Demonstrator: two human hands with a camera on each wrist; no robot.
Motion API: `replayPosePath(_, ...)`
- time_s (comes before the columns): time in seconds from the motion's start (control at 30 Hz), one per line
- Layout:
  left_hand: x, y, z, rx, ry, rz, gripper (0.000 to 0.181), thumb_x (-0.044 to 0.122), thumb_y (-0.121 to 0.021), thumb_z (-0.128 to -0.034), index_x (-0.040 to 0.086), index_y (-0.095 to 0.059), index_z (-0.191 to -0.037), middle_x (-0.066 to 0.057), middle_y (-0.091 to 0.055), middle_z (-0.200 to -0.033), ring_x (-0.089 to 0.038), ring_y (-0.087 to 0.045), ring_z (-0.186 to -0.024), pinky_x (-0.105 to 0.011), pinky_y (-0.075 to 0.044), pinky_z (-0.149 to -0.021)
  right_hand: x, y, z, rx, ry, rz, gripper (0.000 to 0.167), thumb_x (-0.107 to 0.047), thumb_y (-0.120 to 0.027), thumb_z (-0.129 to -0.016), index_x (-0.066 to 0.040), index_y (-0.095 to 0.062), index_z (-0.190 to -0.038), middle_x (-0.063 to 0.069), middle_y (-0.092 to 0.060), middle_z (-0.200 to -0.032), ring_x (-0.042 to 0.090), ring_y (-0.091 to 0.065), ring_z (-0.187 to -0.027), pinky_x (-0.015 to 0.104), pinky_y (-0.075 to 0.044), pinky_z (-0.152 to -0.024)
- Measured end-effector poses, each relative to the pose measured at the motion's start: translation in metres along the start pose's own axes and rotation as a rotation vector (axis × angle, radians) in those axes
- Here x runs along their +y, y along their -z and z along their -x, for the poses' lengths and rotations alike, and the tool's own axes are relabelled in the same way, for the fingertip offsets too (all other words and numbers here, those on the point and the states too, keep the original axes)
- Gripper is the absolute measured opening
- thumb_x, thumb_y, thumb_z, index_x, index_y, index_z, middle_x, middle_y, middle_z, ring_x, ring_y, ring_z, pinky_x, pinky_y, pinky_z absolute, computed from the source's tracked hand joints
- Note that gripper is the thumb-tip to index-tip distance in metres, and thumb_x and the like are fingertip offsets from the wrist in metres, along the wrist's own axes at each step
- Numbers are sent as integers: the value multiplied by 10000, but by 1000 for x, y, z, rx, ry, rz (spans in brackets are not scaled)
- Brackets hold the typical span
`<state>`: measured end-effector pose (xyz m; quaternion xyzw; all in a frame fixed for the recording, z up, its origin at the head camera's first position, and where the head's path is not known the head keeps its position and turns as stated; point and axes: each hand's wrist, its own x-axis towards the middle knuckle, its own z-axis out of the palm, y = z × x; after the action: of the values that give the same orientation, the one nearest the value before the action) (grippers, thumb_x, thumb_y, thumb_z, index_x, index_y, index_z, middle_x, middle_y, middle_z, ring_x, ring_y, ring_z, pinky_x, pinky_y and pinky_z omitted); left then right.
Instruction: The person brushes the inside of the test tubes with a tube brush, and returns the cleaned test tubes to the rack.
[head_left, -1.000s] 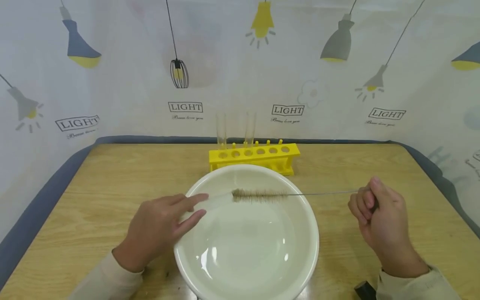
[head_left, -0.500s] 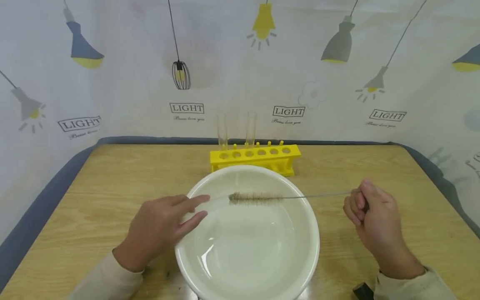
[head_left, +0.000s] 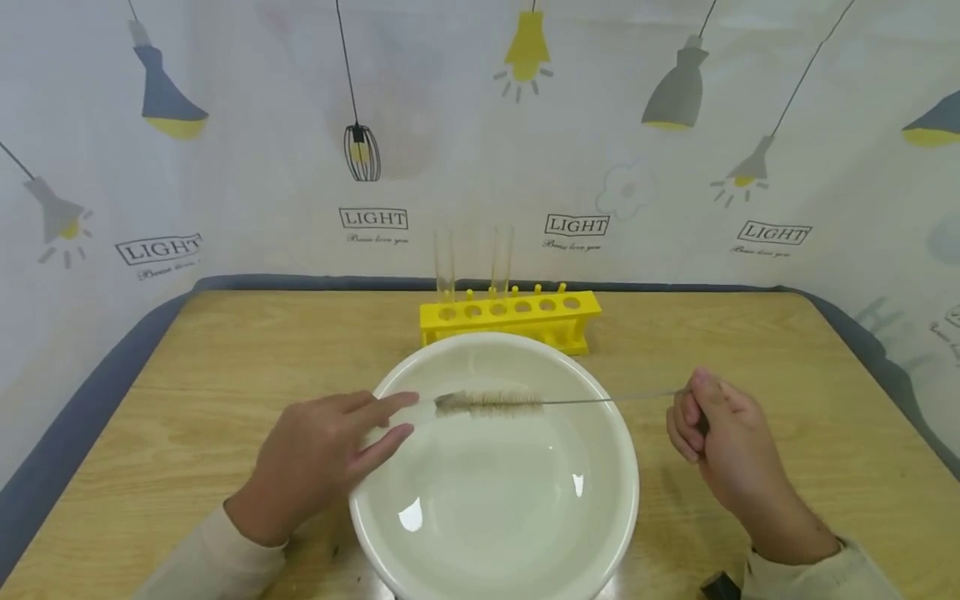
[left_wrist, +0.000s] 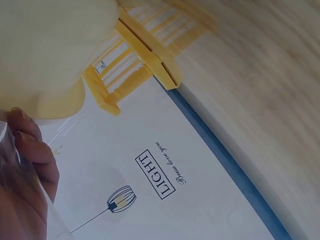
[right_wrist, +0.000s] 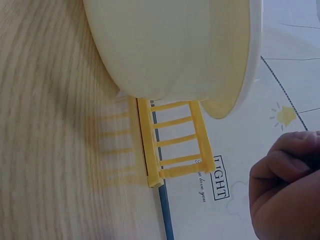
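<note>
My left hand (head_left: 318, 454) holds a clear test tube (head_left: 424, 410) over the left side of a white basin (head_left: 487, 508); in the left wrist view the glass (left_wrist: 11, 172) lies along the fingers. My right hand (head_left: 738, 450), right of the basin, grips the thin wire handle of a test tube brush (head_left: 510, 404). The brush lies nearly level above the basin, its bristles pointing left. Its front bristles look pressed together inside the tube's mouth, while the rear ones are outside. In the right wrist view the right fingers (right_wrist: 280, 170) are curled; the brush is not visible there.
Behind the basin stands a yellow test tube rack (head_left: 517, 308) holding two clear upright tubes, the left tube (head_left: 445, 265) and another tube (head_left: 501, 265). A black object (head_left: 720, 586) lies by the right sleeve. A patterned curtain (head_left: 465, 125) hangs behind the wooden table (head_left: 247, 358).
My right hand has moved left and slightly toward me, carrying the brush left so that its tip has gone into the tube. The left hand has stayed almost still.
</note>
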<state>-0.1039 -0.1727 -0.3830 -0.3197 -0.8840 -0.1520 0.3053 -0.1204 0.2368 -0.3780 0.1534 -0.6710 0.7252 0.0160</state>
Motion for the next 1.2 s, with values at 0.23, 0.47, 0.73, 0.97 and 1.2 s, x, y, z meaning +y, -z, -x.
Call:
replayPosePath(0.23, 0, -2, 2, -8, 7, 3, 404, 490, -450, -1041, 235, -731, -1183, 69, -690, -744, -59, -561, -540, -221, -417, -458, 2, 0, 4, -51, 9, 12, 391, -251, -294, -1109, -81, -398, -772, 21, -337, -596, 241, -253, -463, 365, -211, -403)
replayPosePath(0.47, -1, -2, 2, -2, -5, 8, 399, 481, -454, -1041, 230, -735, -1171, 70, -688, -736, -47, -545, -526, -199, -398, -451, 4, -3, 4, -37, -14, 2, 391, -250, -295, -1108, -68, -390, -775, 52, -314, -600, 252, -241, -474, 368, -209, -408)
replayPosePath(0.73, -1, 0, 1, 1, -2, 26, 376, 466, -480, -1032, 231, -740, -1169, 78, -682, -729, -41, -529, -513, -189, -382, -448, 3, -3, 4, -91, -24, 13, 394, -243, -274, -1110, -93, -396, -766, 25, -328, -586, 247, -252, -458, 373, -214, -411)
replayPosePath(0.97, -1, 1, 0, 12, -2, 18, 390, 469, -464, -1039, 224, -741, -1165, 69, -703, -742, -55, -562, -531, -223, -415, -455, 2, -4, 2, -104, -12, 30, 393, -243, -281, -1111, -96, -400, -766, 9, -332, -593, 239, -248, -454, 368, -215, -408)
replayPosePath(1.2, -1, 1, -1, 10, -10, 14, 398, 472, -457, -1039, 221, -745, -1152, 72, -698, -726, -48, -552, -522, -205, -398, -446, 1, -6, 4, -84, -29, 24, 401, -224, -289, -1109, -65, -395, -756, 46, -316, -594, 254, -247, -454, 367, -215, -408)
